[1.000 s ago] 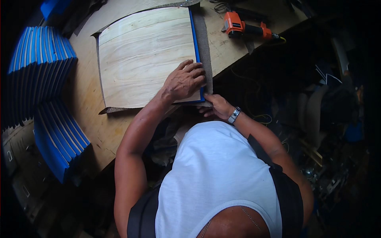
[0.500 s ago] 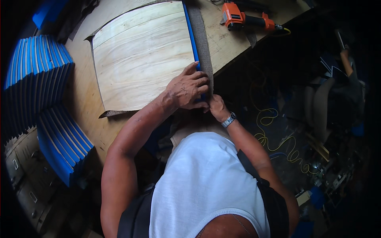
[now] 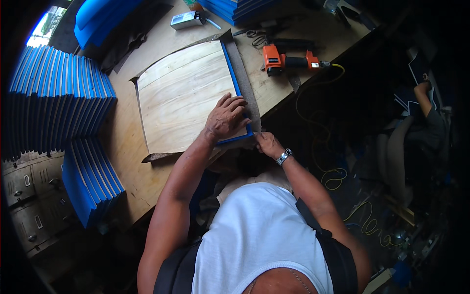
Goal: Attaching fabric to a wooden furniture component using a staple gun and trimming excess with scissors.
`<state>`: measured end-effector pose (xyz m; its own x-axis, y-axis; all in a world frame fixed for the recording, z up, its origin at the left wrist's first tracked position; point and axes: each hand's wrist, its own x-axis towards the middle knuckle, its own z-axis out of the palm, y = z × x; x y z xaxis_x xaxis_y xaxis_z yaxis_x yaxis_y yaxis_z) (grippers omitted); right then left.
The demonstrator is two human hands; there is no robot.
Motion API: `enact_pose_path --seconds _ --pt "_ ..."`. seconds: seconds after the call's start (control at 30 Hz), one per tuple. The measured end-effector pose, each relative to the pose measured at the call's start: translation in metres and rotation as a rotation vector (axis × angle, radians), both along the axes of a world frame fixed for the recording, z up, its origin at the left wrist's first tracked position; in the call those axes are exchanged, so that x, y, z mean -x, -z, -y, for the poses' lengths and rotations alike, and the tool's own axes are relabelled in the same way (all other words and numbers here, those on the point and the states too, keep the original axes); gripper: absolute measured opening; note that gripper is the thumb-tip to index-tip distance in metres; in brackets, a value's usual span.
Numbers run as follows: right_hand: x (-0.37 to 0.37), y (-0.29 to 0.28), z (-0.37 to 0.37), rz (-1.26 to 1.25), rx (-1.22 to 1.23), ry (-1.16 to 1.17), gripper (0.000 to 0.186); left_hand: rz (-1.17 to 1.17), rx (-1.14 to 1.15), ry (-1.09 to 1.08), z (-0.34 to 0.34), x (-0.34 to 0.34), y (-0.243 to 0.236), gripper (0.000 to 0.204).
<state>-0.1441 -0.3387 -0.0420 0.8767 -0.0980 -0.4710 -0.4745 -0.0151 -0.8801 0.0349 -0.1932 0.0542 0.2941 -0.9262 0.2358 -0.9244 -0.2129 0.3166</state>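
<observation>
A pale plywood panel (image 3: pixel 176 103), edged in blue at its right and lower right, lies on brown-grey fabric (image 3: pixel 245 88) that sticks out around it. My left hand (image 3: pixel 227 115) rests on the panel's lower right part, fingers apart and slightly bent at the blue edge (image 3: pixel 230 68). Just beyond that corner, my right hand (image 3: pixel 267 142), with a watch on its wrist, has its thumb and fingers closed on the fabric's edge. An orange pneumatic tool (image 3: pixel 274 59) with a yellow hose lies on the bench to the right of the panel.
Stacks of blue-faced curved boards (image 3: pixel 58 73) stand left on the workbench (image 3: pixel 122 191), beside metal lockers (image 3: pixel 29 196). More blue pieces (image 3: pixel 232 7) and a small box (image 3: pixel 186 19) lie at the back. Another person's arm (image 3: pixel 422 95) shows at the right, past hanging hoses and dark clutter.
The view has shifted, showing more of the bench's back. My left hand stays on the panel with slight finger movement. My right hand remains at the corner. A co-worker's arm has appeared at the right.
</observation>
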Motion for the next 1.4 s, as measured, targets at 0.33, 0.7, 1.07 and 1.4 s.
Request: enact_pose_path --seconds 0.33,0.7,1.07,1.4 --pt "0.011 0.013 -0.073 -0.166 -0.15 -0.564 0.05 -0.056 -0.028 -0.378 -0.115 0.105 -0.003 0.062" --pt "-0.073 -0.133 -0.024 0.343 0.415 -0.096 0.03 0.156 0.094 -1.36 -0.369 0.149 0.021 0.055" --pt "-0.171 -0.072 -0.061 0.194 0.953 -0.275 0.06 -0.347 0.246 -1.603 -0.339 0.07 0.03 0.04" --pt "-0.028 -0.077 0.033 0.094 0.698 -0.12 0.055 -0.473 0.501 -1.566 -0.233 0.223 0.035 0.036"
